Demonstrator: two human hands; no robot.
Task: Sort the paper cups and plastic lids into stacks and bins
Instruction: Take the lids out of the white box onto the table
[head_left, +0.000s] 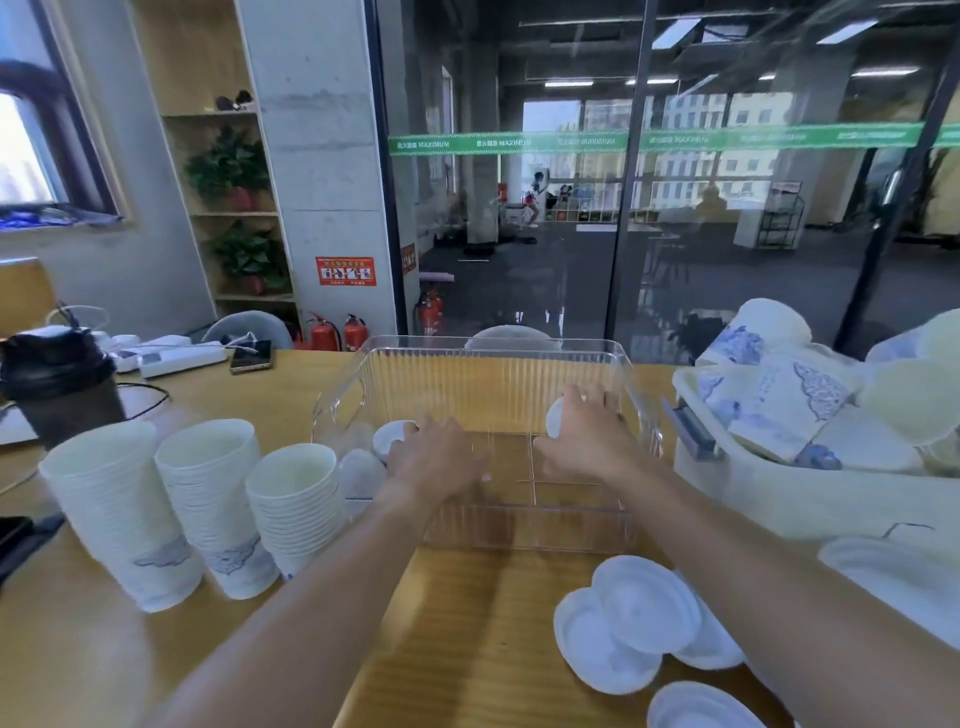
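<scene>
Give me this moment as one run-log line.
left hand: lid in clear bin | right hand: lid in bin | cup stacks: three, left of bin | loose lids: on table

Daylight is coming through a window (26, 150) beside wooden shelves (228, 208) holding potted plants (231, 166), a glass wall (675, 182) standing behind the counter (467, 623).

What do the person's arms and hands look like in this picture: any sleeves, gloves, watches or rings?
Both forearms are bare as far as the frame shows, with no sleeves in view. The left hand and right hand wear no gloves. No watch, bracelet or ring is visible, though blur could hide a thin one.
</scene>
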